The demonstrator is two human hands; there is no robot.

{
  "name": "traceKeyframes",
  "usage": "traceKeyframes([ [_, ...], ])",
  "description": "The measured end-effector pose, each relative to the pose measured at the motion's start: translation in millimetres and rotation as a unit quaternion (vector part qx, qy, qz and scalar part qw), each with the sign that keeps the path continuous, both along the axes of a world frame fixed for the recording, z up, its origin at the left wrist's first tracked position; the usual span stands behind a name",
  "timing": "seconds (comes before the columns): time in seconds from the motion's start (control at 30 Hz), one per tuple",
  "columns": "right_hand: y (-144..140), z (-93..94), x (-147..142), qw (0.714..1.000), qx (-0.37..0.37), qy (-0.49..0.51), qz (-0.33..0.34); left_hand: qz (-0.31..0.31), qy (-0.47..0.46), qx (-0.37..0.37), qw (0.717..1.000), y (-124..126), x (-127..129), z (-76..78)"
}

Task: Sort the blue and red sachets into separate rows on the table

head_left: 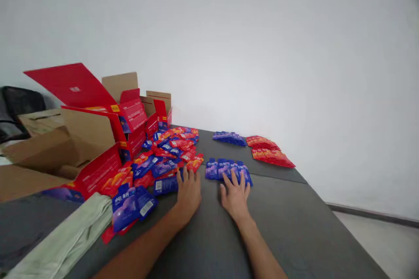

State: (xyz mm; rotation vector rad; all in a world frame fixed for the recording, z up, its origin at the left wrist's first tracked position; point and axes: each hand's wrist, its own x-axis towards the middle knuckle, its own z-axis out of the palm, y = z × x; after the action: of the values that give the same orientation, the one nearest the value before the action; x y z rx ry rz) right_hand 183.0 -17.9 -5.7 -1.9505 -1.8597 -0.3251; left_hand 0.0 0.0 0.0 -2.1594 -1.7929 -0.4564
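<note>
Blue sachet rows (228, 170) (two), hands (235, 197) flat

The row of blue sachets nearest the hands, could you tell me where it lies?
In the head view the blue row lies on the grey table under the right hand's fingertips, right of the mixed pile.

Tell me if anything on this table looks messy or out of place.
Yes. Left of the hands, red and blue sachets lie in a loose, overlapping jumble spilling from the open red boxes, unlike the neat blue row and stacked piles farther right.
</note>
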Motion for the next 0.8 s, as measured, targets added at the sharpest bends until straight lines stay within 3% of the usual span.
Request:
traceKeyframes([
  [0.13,-7.8,3.4,-13.9,0.999,-0.006,0.003,0.034,0.060,0.006,0.008,0.998,2.8,-20.7,3.6],
  [0.27,-13.0,5.6,-19.3,0.998,-0.003,0.018,0.064,0.053,0.005,-0.013,0.998,6.1,-30.6,2.8],
  [0.43,-12.4,5.7,-17.3,0.995,0.001,0.057,0.085,-0.006,-0.031,-0.001,0.999,5.0,-19.0,4.5],
  [0.6,-9.8,2.5,-17.7,0.986,0.010,0.117,0.116,-0.088,-0.115,0.029,0.989,5.7,9.5,19.1],
  [0.7,-11.1,4.3,-19.7,0.975,0.011,0.169,0.144,-0.128,-0.218,0.033,0.967,9.7,21.4,29.8],
  [0.8,-12.4,8.7,-21.7,0.955,-0.002,0.233,0.183,-0.164,-0.344,0.013,0.924,14.1,24.3,36.2],
])
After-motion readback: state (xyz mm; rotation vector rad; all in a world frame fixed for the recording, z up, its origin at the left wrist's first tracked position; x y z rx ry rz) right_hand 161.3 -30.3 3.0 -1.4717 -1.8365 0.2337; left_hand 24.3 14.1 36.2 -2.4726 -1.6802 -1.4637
